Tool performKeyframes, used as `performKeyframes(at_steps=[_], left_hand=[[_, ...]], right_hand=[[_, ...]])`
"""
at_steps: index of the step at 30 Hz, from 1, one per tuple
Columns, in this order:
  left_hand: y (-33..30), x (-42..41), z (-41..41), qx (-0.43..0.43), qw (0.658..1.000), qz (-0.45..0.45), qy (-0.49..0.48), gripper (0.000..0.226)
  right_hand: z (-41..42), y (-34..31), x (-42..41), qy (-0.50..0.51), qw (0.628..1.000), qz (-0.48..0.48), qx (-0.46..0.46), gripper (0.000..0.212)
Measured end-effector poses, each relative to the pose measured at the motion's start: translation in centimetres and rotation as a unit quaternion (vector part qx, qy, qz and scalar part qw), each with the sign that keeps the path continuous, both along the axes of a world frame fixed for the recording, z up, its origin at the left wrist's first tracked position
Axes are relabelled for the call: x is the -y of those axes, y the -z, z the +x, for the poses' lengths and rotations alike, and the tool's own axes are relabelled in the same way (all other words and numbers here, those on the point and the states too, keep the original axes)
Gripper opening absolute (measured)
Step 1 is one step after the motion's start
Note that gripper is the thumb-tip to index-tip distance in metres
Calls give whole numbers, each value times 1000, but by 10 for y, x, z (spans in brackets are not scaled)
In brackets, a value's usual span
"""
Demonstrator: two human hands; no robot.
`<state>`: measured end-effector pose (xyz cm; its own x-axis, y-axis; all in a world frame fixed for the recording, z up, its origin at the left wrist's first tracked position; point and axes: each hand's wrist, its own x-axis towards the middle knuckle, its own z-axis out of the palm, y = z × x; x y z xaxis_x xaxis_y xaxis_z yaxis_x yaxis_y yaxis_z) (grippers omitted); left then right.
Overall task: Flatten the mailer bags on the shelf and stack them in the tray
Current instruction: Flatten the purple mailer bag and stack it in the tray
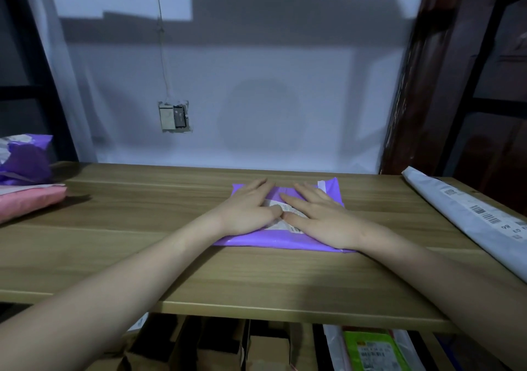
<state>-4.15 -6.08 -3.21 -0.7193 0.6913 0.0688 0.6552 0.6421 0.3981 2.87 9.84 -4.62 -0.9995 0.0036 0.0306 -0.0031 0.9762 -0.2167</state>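
Observation:
A purple mailer bag [265, 239] with a white shipping label lies flat in the middle of the wooden shelf [142, 228]. My left hand [246, 209] presses on its left half with straight fingers. My right hand [319, 216] presses on its right half the same way, thumbs nearly meeting over the label. At the far left a pink mailer [25, 201] lies on the shelf with a crumpled purple mailer [24, 156] on top. A grey-white mailer [467, 216] with barcode labels lies along the right edge. No tray is in view.
A pale wall with an open socket box [174, 116] closes the back of the shelf. Dark uprights [416, 99] stand at the right and left. Below the front edge are cardboard boxes [216, 345] and a green packet [370, 350].

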Motion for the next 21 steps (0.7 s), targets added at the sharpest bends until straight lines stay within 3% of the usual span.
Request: performKeyframes(at_steps=[6, 17, 21], left_hand=[[-3, 7, 2, 7, 998, -64, -16, 69], [-3, 7, -4, 44, 996, -70, -13, 71], [2, 6, -3, 51, 998, -29, -22, 68]], right_hand=[[0, 1, 1, 34, 997, 52, 45, 58], [-3, -1, -1, 36, 996, 44, 71, 58], [-3, 0, -1, 40, 996, 37, 70, 57]])
